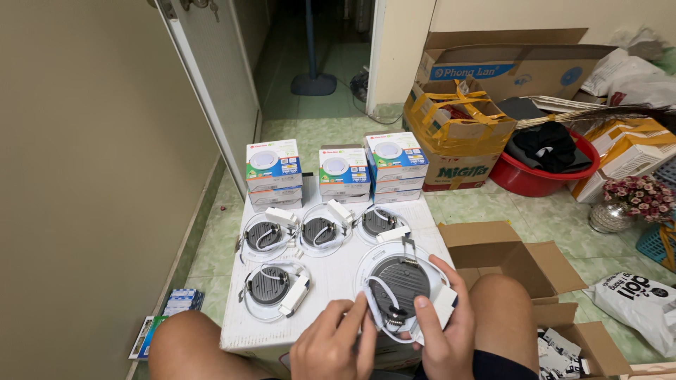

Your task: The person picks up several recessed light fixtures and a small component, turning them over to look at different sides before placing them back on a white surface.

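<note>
- Round recessed light fitting (400, 281), dark finned back facing up, white rim, lies at the near right corner of the white desk (331, 271), held between both hands.
- Right hand (443, 324): grip closed on the fitting's right edge; thumb lies on the dark back, fingers wrap over the rim and the white driver box (445, 307) attached by wire.
- Left hand (331, 345): fingertips pinch the fitting's lower left rim near the white wire loop (377, 292); grip closed on it.
- A spring clip shows at the fitting's lower edge, between the two hands; detail too small to tell.
- Four smaller fittings lie back-up on the desk: three in a row behind, left (264, 236), middle (318, 231), right (377, 222); one nearer, at left (270, 285). Each has a white driver box and wire beside it.
- Three stacks of product boxes stand at the desk's far edge: left (273, 172), middle (343, 172), right (396, 165). Each top box shows a round lamp picture.
- Bare knees flank the desk's near edge, left and right.
- Open brown carton (500, 257) on the tiled floor just right of the desk.
- Farther right: red basin (539, 179) holding dark cloth, taped cardboard box (454, 130) behind it, flower arrangement (637, 197) near the frame's right edge.
- Open doorway beyond the desk; a stand base (313, 83) sits on the floor inside it.
</note>
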